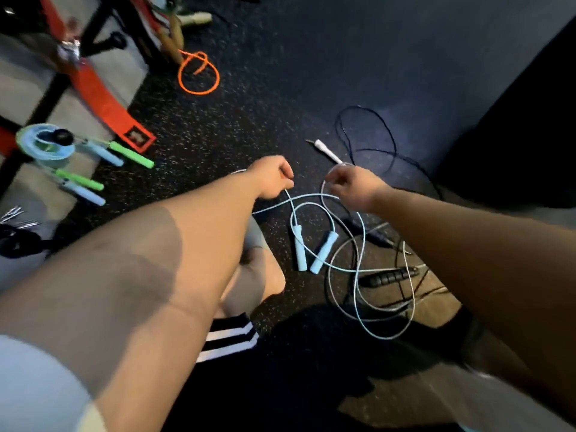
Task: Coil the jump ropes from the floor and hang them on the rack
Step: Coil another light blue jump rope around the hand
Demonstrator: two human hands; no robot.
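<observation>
Light-blue jump rope (324, 201) sprawled in loose loops on the speckled floor, its twin handles (311, 252) lying side by side, tips nearly touching. Just above and left of those handles, left hand (274, 179) clenched on the cord, pinching it between thumb and curled fingers. Above and right of the handles, right hand (352, 188) pinching another pale stretch, apparently the same rope. Tangled through the loops right of the handles, a grey rope (329, 275) and a black handle (386, 277). Farther up-right, a dark rope (337, 126) beside a white handle (325, 151). Well up-left of the handles, an orange rope (199, 73) loose on the floor. Far left, coiled ropes (25, 140) hung on the rack (51, 101). Looks like the start of coiling the blue one. Next probably calls for lifting its cord clear of the grey rope, then drawing even loops from hand to hand with the handles kept together.
</observation>
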